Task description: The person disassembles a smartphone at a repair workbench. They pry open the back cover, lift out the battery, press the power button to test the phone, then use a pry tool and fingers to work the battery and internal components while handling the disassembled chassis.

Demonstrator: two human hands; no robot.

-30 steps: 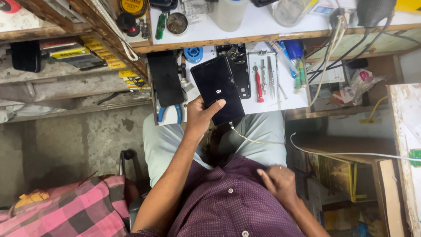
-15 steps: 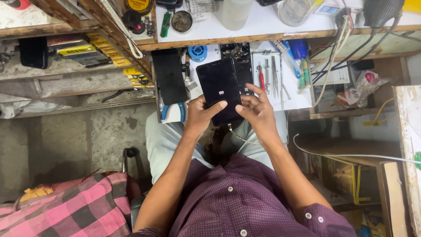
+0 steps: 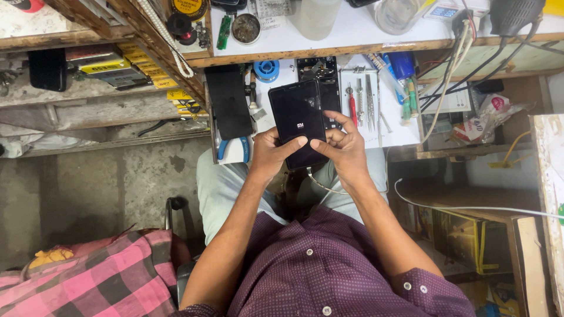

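phone (image 3: 298, 120) between both hands | above lap | tweezers (image 3: 369, 101) right | pliers (image 3: 234, 151) left on worktop (image 3: 399, 132)

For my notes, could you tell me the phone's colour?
Black, in the head view: phone, held by both hands.

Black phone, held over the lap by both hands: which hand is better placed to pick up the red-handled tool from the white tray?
Probably the right hand: the red-handled tool lies just above its fingers. The left hand sits across the phone and could keep holding it.
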